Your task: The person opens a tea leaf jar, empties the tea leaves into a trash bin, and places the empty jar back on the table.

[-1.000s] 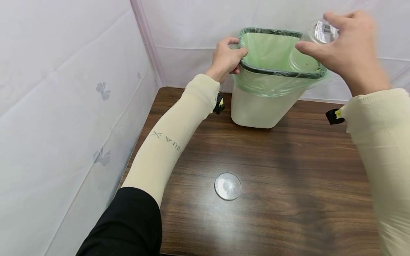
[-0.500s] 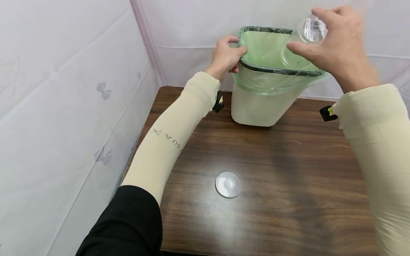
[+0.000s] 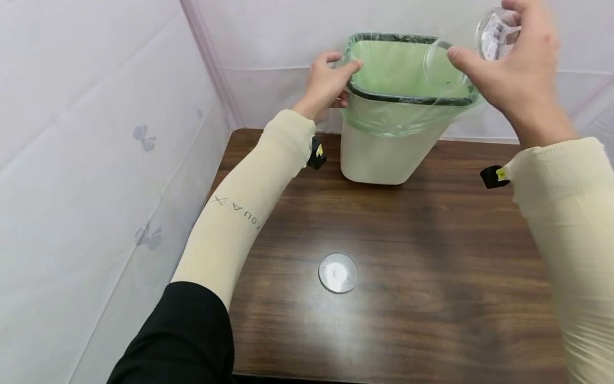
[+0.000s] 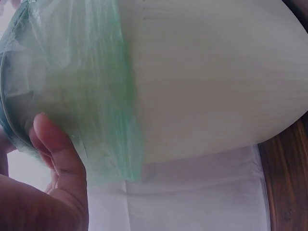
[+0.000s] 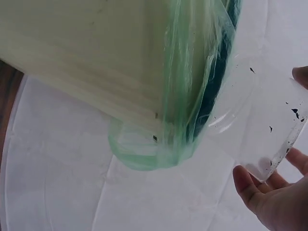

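A person's left hand (image 3: 328, 80) grips the left rim of a cream waste bin (image 3: 384, 154), thumb hooked over the edge onto the green plastic liner (image 3: 398, 69) and fingers curled against the outside. The left wrist view shows the thumb (image 4: 55, 144) pressed on the liner where it folds down over the bin's side.

The right hand (image 3: 513, 74) is raised over the bin's right rim, fingers and thumb curled around a clear plastic jar (image 3: 472, 48). The jar is tilted, its long axis slanting from upper right to lower left: the base, with a printed label, points up and away to the right, and the open mouth faces down and left, over the bin's opening. In the right wrist view the jar (image 5: 269, 130) has dark specks clinging inside; whether it touches the liner is hard to tell.

The bin stands at the back of a dark wooden table (image 3: 431, 266), against white fabric walls. A round clear lid (image 3: 338, 272) lies flat near the table's middle, well apart from both hands.
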A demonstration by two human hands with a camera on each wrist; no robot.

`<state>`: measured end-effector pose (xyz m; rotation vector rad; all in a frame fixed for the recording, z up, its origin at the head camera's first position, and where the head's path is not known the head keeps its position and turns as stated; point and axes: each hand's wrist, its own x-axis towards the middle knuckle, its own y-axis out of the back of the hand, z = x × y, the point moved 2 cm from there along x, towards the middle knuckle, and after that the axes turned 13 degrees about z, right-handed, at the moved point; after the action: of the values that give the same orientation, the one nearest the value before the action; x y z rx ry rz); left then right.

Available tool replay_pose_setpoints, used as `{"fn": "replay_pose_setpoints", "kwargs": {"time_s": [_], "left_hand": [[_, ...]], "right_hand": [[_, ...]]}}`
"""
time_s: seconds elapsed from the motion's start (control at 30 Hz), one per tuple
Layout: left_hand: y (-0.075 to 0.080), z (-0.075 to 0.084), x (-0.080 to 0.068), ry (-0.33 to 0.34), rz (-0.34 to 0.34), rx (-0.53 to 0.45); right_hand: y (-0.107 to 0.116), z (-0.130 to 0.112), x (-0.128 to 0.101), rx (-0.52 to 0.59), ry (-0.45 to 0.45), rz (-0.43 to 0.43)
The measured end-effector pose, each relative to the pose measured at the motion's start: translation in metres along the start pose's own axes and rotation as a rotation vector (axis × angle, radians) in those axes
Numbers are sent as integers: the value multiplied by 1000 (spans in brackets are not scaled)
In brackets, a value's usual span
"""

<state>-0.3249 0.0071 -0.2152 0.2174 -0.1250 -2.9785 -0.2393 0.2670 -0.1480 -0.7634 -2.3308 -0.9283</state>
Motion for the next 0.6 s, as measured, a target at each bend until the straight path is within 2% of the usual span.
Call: {"fn": "replay_pose_setpoints", "kwargs": {"time_s": [0.2,0.47,0.6], "left_hand": [[6,1,-1,-1,18,7],[8,3,-3,5,41,29],[8,3,-3,13,50,27]], "right_hand": [[7,-4,-8,79,-91,37],[9,10,-14,114,-66,113],[11,11,-19,153,-116,136]]}}
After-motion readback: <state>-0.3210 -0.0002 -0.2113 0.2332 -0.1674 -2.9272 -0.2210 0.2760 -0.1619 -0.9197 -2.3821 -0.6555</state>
